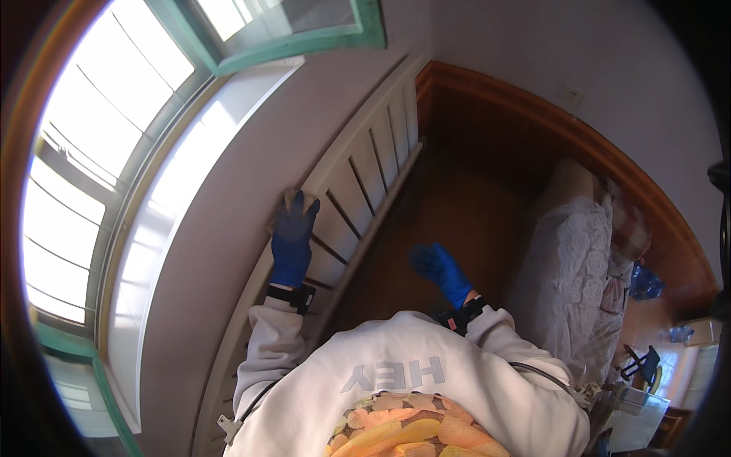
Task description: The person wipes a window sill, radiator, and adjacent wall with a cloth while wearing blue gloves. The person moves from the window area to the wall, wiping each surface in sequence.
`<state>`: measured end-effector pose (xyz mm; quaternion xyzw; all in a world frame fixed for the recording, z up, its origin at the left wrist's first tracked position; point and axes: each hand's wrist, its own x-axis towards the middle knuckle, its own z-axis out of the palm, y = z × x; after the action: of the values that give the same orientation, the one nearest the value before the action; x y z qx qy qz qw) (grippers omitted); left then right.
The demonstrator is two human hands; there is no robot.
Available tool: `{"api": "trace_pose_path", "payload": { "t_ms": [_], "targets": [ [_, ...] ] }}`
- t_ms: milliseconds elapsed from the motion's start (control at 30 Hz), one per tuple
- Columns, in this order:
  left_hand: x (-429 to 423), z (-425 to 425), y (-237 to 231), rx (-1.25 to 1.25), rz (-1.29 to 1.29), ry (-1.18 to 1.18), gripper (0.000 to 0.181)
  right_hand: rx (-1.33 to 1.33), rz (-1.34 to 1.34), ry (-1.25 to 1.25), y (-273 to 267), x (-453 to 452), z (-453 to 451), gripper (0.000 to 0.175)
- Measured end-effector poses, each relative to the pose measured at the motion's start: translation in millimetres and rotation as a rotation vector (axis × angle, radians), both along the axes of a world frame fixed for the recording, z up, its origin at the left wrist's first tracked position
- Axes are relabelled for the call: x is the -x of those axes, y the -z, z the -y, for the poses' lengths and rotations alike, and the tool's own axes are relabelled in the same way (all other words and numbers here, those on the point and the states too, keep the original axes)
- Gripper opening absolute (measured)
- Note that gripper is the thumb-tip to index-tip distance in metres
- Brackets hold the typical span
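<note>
My left hand (293, 243), in a blue glove, lies over a tan cloth (309, 201) on the top edge of a white slatted panel (357, 171). Its fingers point away from me, and some cloth shows past the fingertips. The panel runs along the wall beneath the window. My right hand (444, 272), also gloved in blue, hangs in the air over the brown floor (457, 211), to the right of the panel. Nothing shows in it; its fingertips are slightly blurred.
At left is a barred window (103, 148) with green-framed sashes (302, 48) opened inward, above a white sill (188, 154). To the right stands something draped in white lace and clear plastic (571, 274). Beyond it are a blue plastic bottle (646, 284) and a glass-topped table (637, 417).
</note>
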<state>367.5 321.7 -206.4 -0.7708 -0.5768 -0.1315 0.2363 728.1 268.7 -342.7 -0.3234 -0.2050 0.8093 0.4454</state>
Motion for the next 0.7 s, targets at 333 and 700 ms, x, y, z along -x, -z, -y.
{"api": "trace_pose_path", "payload": {
  "t_ms": [333,700],
  "targets": [
    [-80.8,-123.9,4.2,-0.014,-0.024,0.008,0.073,0.007,-0.057,0.134,6.6,-94.9,-55.9,0.052],
    [-140.6,-258.3,34.8,0.009,-0.136,-0.104,0.065,0.017,0.041,0.381,32.7,-225.6,-54.1,0.052]
  ]
}}
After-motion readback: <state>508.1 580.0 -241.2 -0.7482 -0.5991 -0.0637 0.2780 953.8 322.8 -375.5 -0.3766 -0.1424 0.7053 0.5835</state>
